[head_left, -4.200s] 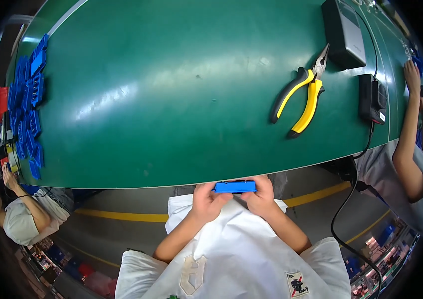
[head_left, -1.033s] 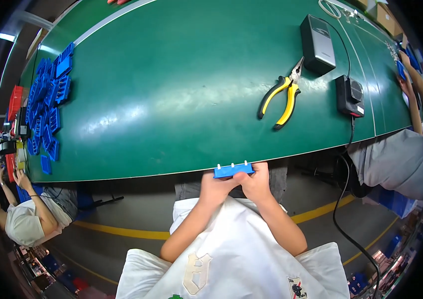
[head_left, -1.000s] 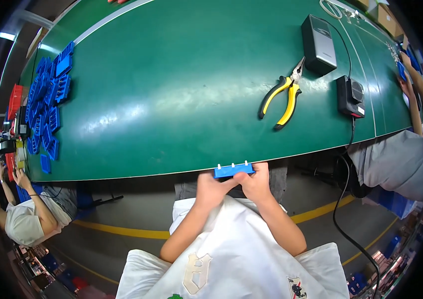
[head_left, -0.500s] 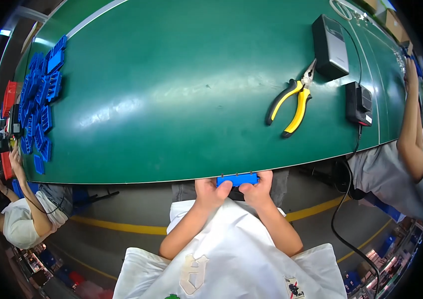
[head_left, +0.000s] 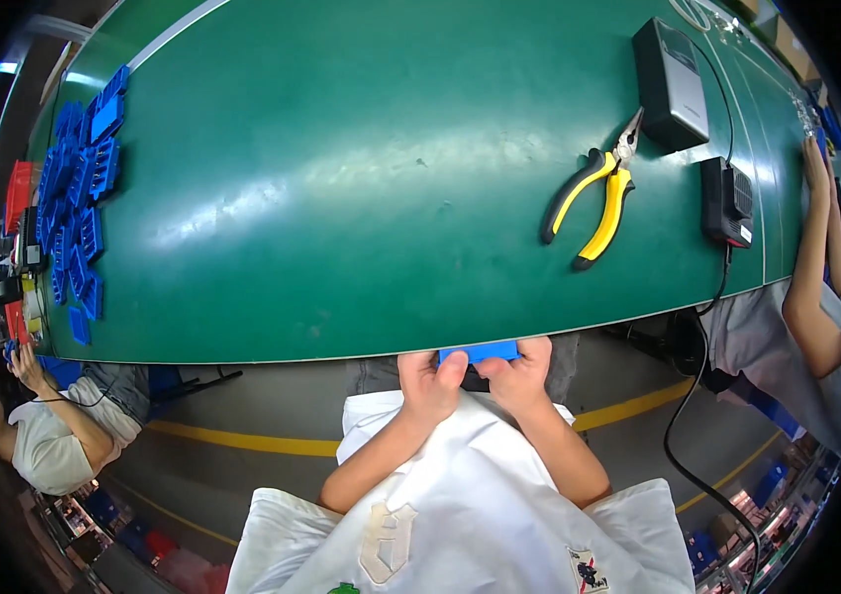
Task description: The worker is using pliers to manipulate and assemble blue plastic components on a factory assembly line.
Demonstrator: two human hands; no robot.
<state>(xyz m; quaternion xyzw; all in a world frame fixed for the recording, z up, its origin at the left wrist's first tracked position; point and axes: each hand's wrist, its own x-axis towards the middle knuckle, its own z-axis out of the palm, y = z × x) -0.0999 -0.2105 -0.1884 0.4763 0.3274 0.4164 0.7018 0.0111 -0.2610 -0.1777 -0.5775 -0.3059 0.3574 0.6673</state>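
Observation:
At the near edge of the green table (head_left: pixel 341 287), a small blue plastic block-like part (head_left: pixel 481 351) is held between my two hands. My left hand (head_left: pixel 430 384) grips its left end, thumb on the near side. On the right end, my right hand (head_left: pixel 521 379) closes in the same way. The fingers under and behind the part are hidden. Farther up the table to the right lie long-nose pliers (head_left: pixel 593 203) with yellow and black handles, jaws apart, touched by neither hand.
A pile of blue plastic parts (head_left: pixel 74 198) lies along the table's left side. At the right stand a grey-and-black box (head_left: pixel 673 84) and a black adapter (head_left: pixel 727 203) with a cable hanging over the edge. Co-workers sit at left (head_left: pixel 69 436) and right (head_left: pixel 787 337).
The blue part has tilted in my hands; the small dark pins along its far edge no longer show. The left co-worker's hand has come down, and the view has shifted slightly.

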